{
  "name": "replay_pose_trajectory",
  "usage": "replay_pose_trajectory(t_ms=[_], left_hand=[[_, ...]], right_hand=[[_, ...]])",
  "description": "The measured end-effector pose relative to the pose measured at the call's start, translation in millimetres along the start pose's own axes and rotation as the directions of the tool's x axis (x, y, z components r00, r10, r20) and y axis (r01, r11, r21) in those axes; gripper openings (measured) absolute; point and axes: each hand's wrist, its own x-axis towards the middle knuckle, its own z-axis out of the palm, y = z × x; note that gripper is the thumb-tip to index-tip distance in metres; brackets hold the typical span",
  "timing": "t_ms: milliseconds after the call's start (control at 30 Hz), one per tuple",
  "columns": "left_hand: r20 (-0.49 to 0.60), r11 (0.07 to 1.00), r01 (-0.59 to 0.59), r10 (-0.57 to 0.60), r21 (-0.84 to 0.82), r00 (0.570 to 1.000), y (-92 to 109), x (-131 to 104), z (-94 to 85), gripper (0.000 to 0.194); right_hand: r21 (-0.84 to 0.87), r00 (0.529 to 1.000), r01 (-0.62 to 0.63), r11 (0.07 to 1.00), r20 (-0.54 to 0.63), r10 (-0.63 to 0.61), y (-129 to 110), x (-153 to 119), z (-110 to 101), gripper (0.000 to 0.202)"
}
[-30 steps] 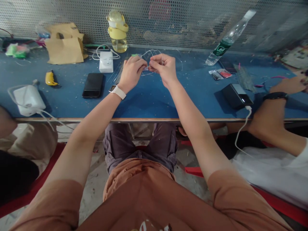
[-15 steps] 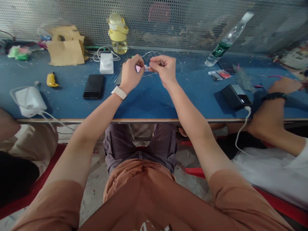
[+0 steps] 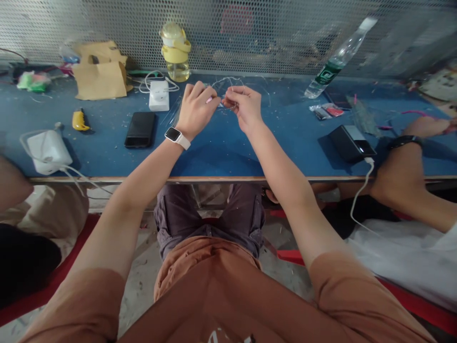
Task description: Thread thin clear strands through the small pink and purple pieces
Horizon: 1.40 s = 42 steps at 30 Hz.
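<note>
My left hand (image 3: 197, 108), with a watch at the wrist, is closed around a small pink piece (image 3: 209, 100); most of it is hidden by the fingers, so its kind is unclear. Close by on the right, my right hand (image 3: 246, 104) pinches a thin, clear or silvery strand (image 3: 233, 79) that loops up behind the fingertips. The two hands' fingertips nearly meet over the blue table (image 3: 217, 152). More thin strands (image 3: 174, 112) lie beside my left hand.
Left of my hands are a black phone-sized block (image 3: 140, 129), a white charger (image 3: 159, 95), a yellow cutter (image 3: 80, 120) and a yellow-lidded bottle (image 3: 176, 52). On the right stand a water bottle (image 3: 332, 64) and a black power bank (image 3: 352, 143). People sit on both sides.
My left hand has rolled over, so its back and the watch face now show and the pink piece is more covered. My right fingers have curled in slightly.
</note>
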Motion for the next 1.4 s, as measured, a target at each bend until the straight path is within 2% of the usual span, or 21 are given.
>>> replay_pose_trajectory(t_ms=[167,267,433,633,767,833,933,1000,1100,1233,1400], left_hand=[[-0.013,1.0,-0.011,0.011,0.008,1.0,1.7,0.3,-1.9,0.053],[-0.024,0.999,-0.015,0.016,0.039,1.0,1.9,0.0,-2.2,0.051],[-0.061,1.0,0.013,-0.012,0.004,0.998,1.7,-0.4,0.4,0.049],[-0.037,0.997,0.07,-0.069,0.013,0.997,4.3,-0.7,-0.4,0.05],[-0.058,1.0,-0.023,0.021,-0.017,0.998,5.1,-0.9,-4.2,0.05],[-0.039,0.999,-0.033,0.034,0.013,0.999,4.7,0.1,-4.2,0.053],[0.003,0.996,0.045,-0.045,0.08,0.999,2.8,3.2,0.7,0.061],[-0.024,0.993,0.086,-0.084,0.083,0.996,-0.3,5.3,6.6,0.066],[-0.066,0.995,0.088,-0.085,0.039,0.994,-7.3,6.6,14.5,0.072],[-0.062,0.994,0.067,-0.072,-0.082,0.995,-14.7,5.6,17.9,0.072],[-0.073,0.992,0.125,-0.124,0.003,0.99,-10.7,5.6,18.1,0.076]], right_hand=[[-0.008,0.999,-0.046,0.999,-0.027,0.046,-8.8,-6.6,5.2,0.042],[-0.009,0.999,-0.045,0.999,-0.022,0.045,-9.6,-6.2,6.1,0.049],[-0.005,0.998,-0.03,1.0,0.05,0.03,-2.8,-0.5,0.5,0.064],[0.012,0.996,-0.016,1.0,0.084,0.015,-6.2,-2.1,-2.0,0.049],[0.007,0.998,-0.021,1.0,0.067,0.021,-14.0,-7.8,1.7,0.046],[-0.004,0.998,-0.013,1.0,0.064,0.013,-15.4,-9.5,2.5,0.048],[-0.021,0.998,0.008,1.0,0.062,-0.006,-12.8,-9.4,1.4,0.049],[-0.038,0.997,0.032,0.999,0.066,-0.03,-8.7,-7.7,-0.2,0.049],[-0.087,0.991,0.104,0.991,0.093,-0.095,-2.2,-3.6,-2.1,0.052],[-0.196,0.978,0.182,0.964,0.141,-0.156,2.3,1.4,-2.7,0.058],[-0.201,0.965,0.239,0.95,0.157,-0.21,4.1,4.3,-3.9,0.059]])
